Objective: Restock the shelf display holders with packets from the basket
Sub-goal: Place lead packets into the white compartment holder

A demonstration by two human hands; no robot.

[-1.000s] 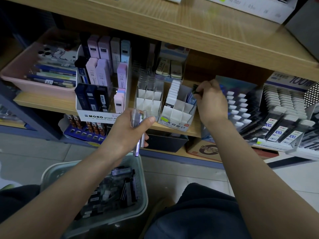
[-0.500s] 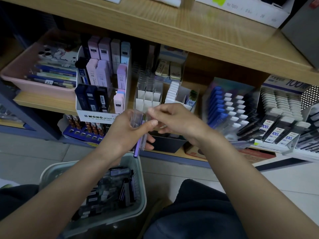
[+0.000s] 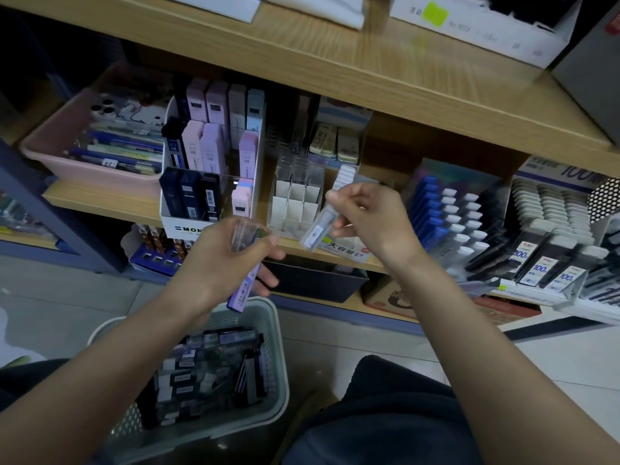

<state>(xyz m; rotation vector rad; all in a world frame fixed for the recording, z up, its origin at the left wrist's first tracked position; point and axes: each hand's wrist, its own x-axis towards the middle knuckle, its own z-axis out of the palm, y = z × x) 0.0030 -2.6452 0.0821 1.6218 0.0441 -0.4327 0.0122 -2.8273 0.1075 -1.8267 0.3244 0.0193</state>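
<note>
Wooden shelving [image 3: 369,72] across the whole view: upper board overhead, lower board at hand height, crowded with stationery.

Pale plastic basket [image 3: 280,350] on the floor, bottom left, below the lower board. Loose packets [image 3: 208,367] heaped inside, mostly dark and purple.

Pink tray [image 3: 84,169] far left on the lower board, pens lying flat in it.

Tiered display [image 3: 553,243] far right, rows of blue, white and black tubes.

White MONO holder [image 3: 181,226] right of the tray, stocked with upright lead cases in black, pink and lilac.

Clear divided holder [image 3: 295,193] just beside it to the right, cells lined with white card.

Left hand [image 3: 218,263] low in front of the MONO holder, above the basket. Fingers curled round a small bundle [image 3: 245,234] of clear cases, with one purple packet [image 3: 240,293] sticking down out of the palm toward the basket rim.

Right hand [image 3: 372,223] raised in front of the clear divided holder, apart from the left. Thumb and fingers pinching the upper end of a single clear packet [image 3: 318,229].

Packet tilted, lower end slanting down and left, held in the air before the holder's front. Contact with holder or board not discernible. Print on the packet blurred.
</note>
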